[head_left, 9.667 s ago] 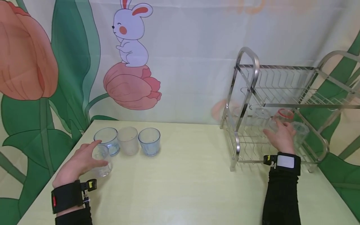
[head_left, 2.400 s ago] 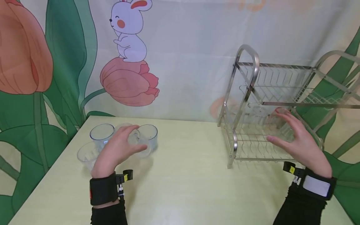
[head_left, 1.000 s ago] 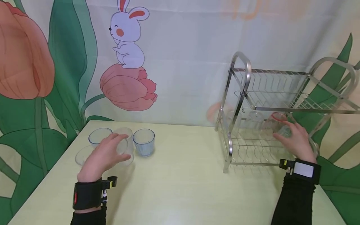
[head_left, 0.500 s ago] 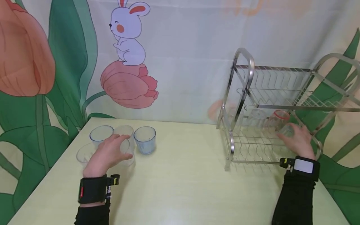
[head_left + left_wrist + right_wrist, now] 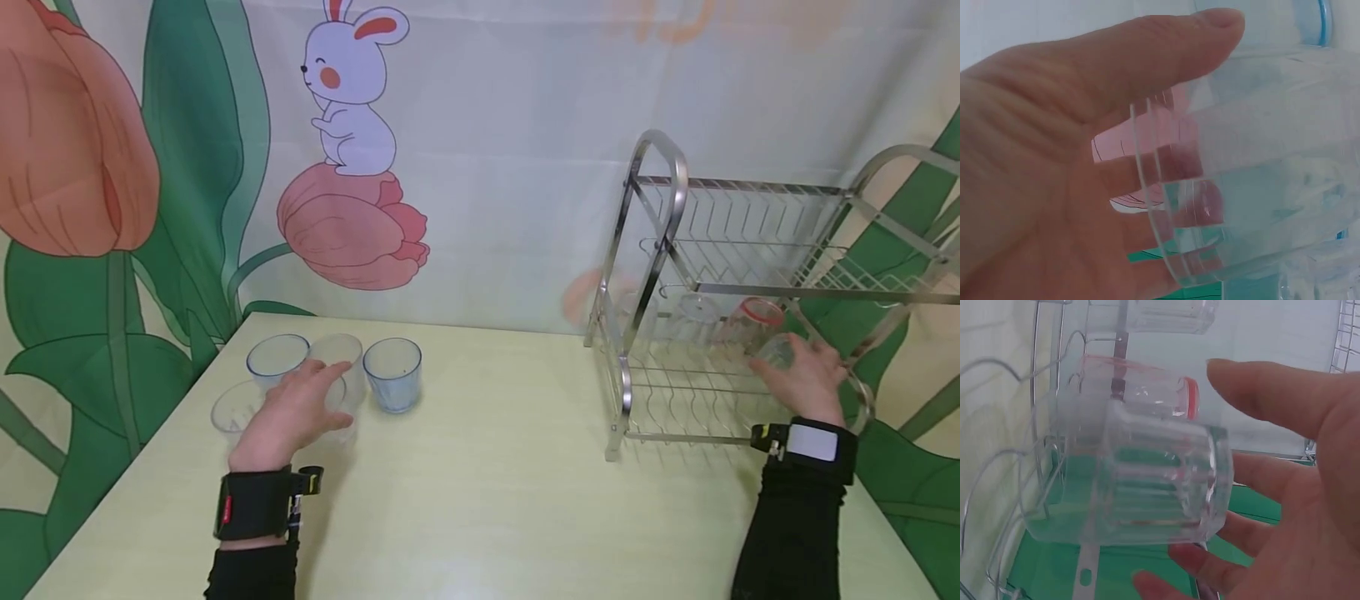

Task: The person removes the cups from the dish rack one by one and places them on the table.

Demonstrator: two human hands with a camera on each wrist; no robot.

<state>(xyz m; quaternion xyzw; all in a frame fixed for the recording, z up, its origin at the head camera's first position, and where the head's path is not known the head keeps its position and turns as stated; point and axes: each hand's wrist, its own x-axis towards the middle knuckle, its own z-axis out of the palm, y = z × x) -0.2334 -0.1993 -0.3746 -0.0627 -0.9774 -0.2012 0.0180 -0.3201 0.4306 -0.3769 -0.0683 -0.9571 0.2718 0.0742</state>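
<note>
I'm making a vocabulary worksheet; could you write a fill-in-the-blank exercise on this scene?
The person's ____ hand is at the silver two-tier metal rack.
A clear glass with a red ring stands on its ____ tier.
On the printed backdrop, a white ____ sits on a pink flower.
Missing: right; lower; rabbit.

**Clear and pale blue among coral, green and silver**

The glass [image 5: 1254,156] at the left hand [image 5: 288,417] is clear, as is the tumbler [image 5: 1166,481] at the right hand [image 5: 804,379]. The silver rack [image 5: 825,292] holds a red-edged cup [image 5: 762,313]. On the pale cream table [image 5: 510,467], one beaker [image 5: 394,385] is tinted light blue. The sleeves [image 5: 787,533] are black. The white backdrop [image 5: 517,167] carries coral tulips [image 5: 63,142], green leaves [image 5: 191,158] and a white rabbit [image 5: 360,137] with an orange cheek.
</note>
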